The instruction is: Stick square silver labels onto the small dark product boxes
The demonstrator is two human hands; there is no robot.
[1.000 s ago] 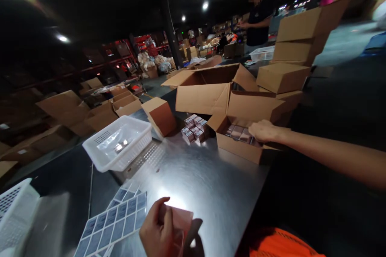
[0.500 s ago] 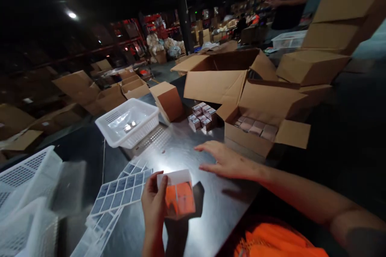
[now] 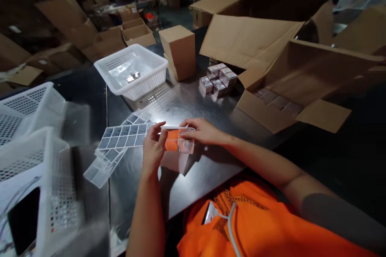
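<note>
Both hands hold a small shiny box (image 3: pixel 178 143) with an orange reflection on its side, just above the metal table (image 3: pixel 193 176). My left hand (image 3: pixel 153 149) grips its left side, thumb on top. My right hand (image 3: pixel 202 130) grips its right top edge. Sheets of small grey labels (image 3: pixel 125 135) lie just left of the hands. Several small pinkish boxes (image 3: pixel 217 79) stand stacked further back. An open cardboard carton (image 3: pixel 271 112) at the right holds more of them in a row.
A white plastic basket (image 3: pixel 132 70) with small shiny items stands at the back left. More white baskets (image 3: pixel 27 128) sit at the near left. A closed brown box (image 3: pixel 179 50) stands behind. Cardboard cartons crowd the floor and the far right.
My right hand left the open carton, crossed the table and closed on the small box held by my left hand. The view has tilted downward.
</note>
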